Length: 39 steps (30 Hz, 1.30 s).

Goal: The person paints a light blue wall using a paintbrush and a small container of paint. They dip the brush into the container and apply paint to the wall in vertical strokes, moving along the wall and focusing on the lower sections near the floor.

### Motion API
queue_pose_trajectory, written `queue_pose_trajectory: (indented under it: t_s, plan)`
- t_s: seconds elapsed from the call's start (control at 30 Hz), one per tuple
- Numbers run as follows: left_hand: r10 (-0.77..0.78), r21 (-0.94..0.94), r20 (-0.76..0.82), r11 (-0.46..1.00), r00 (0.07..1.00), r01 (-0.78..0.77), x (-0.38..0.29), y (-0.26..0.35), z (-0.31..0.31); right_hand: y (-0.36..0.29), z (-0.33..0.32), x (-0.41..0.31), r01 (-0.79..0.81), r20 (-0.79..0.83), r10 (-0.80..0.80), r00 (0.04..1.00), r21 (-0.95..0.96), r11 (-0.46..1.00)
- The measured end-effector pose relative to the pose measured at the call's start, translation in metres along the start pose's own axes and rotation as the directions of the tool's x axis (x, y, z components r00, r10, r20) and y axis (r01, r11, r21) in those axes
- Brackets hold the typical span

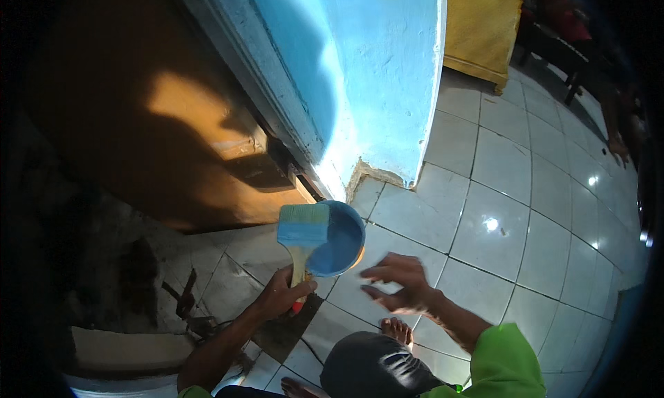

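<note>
My left hand [282, 295] grips the pale handle of a wide flat paintbrush [304, 225], whose bristles and ferrule are coated in blue paint. Beneath the brush is a round paint container [340, 239] with a blue-stained inside and a bit of orange outer wall showing. Whether my left hand also holds this container is hidden by the brush and fingers. To the right of it, my right hand [398, 284] hovers with its fingers curled apart and nothing between them.
A light-blue wall [384, 76] with a chipped lower corner stands ahead, beside a brown wooden door [192, 117]. White tiles [498, 190] cover the floor. A yellow cabinet [480, 34] stands behind the wall. Another person's hand [617, 148] is at the far right. Dark clutter [187, 297] lies left.
</note>
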<state>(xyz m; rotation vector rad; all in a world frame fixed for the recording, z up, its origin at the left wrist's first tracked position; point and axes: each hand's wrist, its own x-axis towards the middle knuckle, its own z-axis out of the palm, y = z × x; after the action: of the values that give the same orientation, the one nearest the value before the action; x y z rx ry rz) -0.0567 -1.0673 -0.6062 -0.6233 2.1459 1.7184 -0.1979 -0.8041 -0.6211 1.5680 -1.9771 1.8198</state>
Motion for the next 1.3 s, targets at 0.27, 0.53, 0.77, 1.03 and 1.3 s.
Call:
queue_pose_trajectory:
  t_s: [0.27, 0.53, 0.77, 1.03, 1.3]
  plan:
    - [0.151, 0.181, 0.072, 0.97, 0.986, -0.162, 0.022, 0.029, 0.001, 0.006, 0.037, 0.103, 0.543, 0.64, -0.201, 0.742, -0.398, 0.739]
    - [0.165, 0.248, 0.231, 0.943, 0.959, -0.222, 0.08, -0.005, -0.007, 0.052, 0.052, 0.112, 0.56, 0.824, -0.012, 0.567, -0.374, 0.739]
    - [0.075, -0.218, 0.514, 0.975, 0.854, 0.046, 0.143, -0.013, -0.023, 0.095, 0.016, 0.118, 0.407, 0.665, 0.193, 0.722, -0.633, 0.659]
    - [0.008, 0.001, 0.561, 1.0, 0.828, -0.01, 0.172, 0.007, -0.028, 0.069, -0.072, 0.1, -0.132, -0.115, 0.07, 0.991, -0.713, 0.689]
    - [-0.001, -0.08, 0.49, 0.996, 0.872, 0.046, 0.18, -0.024, 0.0, 0.085, -0.05, 0.019, -0.498, -0.651, 0.51, 0.563, 0.226, 0.837]
